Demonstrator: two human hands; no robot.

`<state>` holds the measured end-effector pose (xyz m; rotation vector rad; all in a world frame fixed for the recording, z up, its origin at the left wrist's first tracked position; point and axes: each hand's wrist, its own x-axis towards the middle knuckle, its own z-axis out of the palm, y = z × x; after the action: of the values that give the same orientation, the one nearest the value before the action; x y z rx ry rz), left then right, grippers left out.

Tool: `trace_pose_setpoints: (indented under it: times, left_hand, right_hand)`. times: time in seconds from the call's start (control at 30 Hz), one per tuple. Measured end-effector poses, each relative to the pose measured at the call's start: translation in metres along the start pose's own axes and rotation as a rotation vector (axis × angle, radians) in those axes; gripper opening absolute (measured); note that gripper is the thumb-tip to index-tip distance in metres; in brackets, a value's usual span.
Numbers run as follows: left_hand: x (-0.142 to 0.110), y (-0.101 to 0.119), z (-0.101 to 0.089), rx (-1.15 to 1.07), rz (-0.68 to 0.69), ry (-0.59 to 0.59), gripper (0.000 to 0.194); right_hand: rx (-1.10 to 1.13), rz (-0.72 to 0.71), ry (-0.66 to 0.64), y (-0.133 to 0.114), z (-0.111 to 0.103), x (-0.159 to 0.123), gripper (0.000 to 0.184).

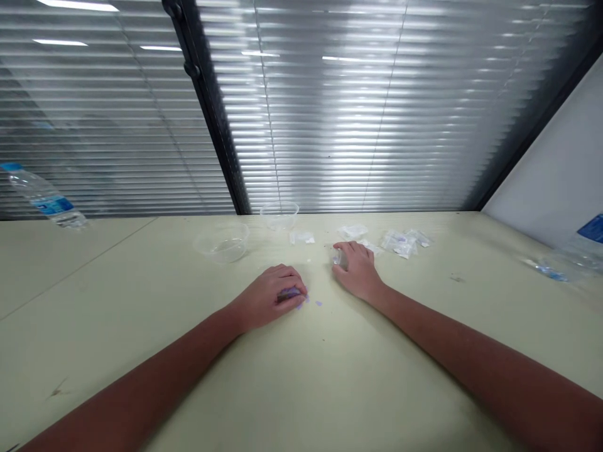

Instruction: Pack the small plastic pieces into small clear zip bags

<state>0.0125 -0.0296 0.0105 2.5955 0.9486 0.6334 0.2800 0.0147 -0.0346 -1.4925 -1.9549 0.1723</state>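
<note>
My left hand (273, 298) rests on the table with its fingers curled round small purple pieces (291, 292), partly hidden under the palm. Just right of its fingertips lies one loose purple piece (319, 303), with others at the fingers' edge. My right hand (357, 271) is curled round a small clear plastic thing (340, 258), most of which the fingers cover; its kind is not clear. Beyond the right hand are clear plastic packets (402, 243), some with whitish or purple contents. Another small packet (301, 238) lies between the hands, farther back.
Two clear plastic tubs (223, 245) (279, 216) stand at the back, left of centre. A water bottle (51, 204) with a blue cap is at far left. Clear bottle-like plastic (584, 248) shows at the right edge. Window blinds (339, 113) rise behind the table (292, 389).
</note>
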Motion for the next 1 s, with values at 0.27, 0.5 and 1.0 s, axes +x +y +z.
trace_pose_setpoints:
  times: [0.27, 0.5, 1.0]
  left_hand:
    - [0.0004, -0.0012, 0.0002, 0.012, -0.011, -0.019, 0.018]
    - [0.0001, -0.0029, 0.0009, 0.021, -0.005, -0.023, 0.015]
    - [0.0014, -0.0039, 0.0025, 0.036, 0.005, -0.044, 0.013]
  right_hand:
    - [0.004, 0.008, -0.001, -0.0003, -0.001, -0.0002, 0.043]
    - [0.031, -0.034, -0.087, -0.0036, -0.0052, -0.0004, 0.035]
    - [0.031, -0.084, -0.142, -0.004, -0.0072, -0.0009, 0.031]
